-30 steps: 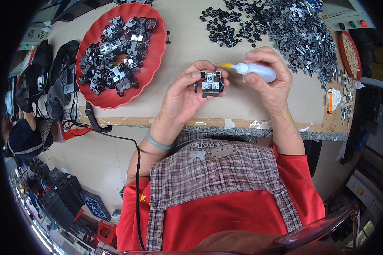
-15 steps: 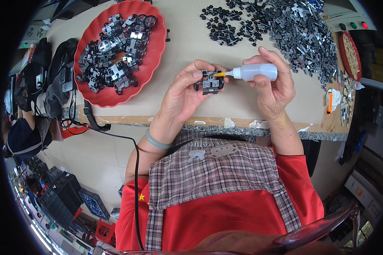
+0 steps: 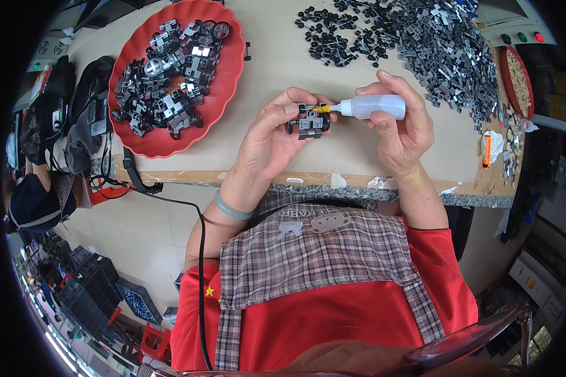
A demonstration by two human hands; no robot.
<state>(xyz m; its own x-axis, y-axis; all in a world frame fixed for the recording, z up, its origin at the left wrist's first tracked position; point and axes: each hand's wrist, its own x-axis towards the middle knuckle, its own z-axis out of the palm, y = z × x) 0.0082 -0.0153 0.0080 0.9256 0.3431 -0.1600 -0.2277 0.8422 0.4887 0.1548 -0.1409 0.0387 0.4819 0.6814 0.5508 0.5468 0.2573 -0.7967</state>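
Observation:
Between the fingers of my left hand [image 3: 271, 129] is a small grey and black toy car chassis [image 3: 311, 122] with black wheels at its sides. My right hand [image 3: 409, 129] grips a translucent white squeeze bottle [image 3: 377, 107], tilted almost level. Its yellow nozzle tip [image 3: 322, 109] points left and meets the upper part of the chassis; whether liquid comes out is too small to tell. Both hands are above the table, near its front edge. To the left, a red scalloped tray [image 3: 223, 119] holds many similar wheeled chassis [image 3: 170, 103].
Black wheel-and-axle pieces [image 3: 336, 53] lie loose at the back, beside a large heap of grey plastic parts [image 3: 449, 60]. Farther right are a red dish [image 3: 516, 78] of small tan pieces and an orange tool [image 3: 487, 152]. A black cable [image 3: 195, 207] hangs past the table's front edge.
My right hand and the squeeze bottle have shifted slightly left, with the nozzle tip a little farther over the chassis. My left hand and the chassis have barely moved.

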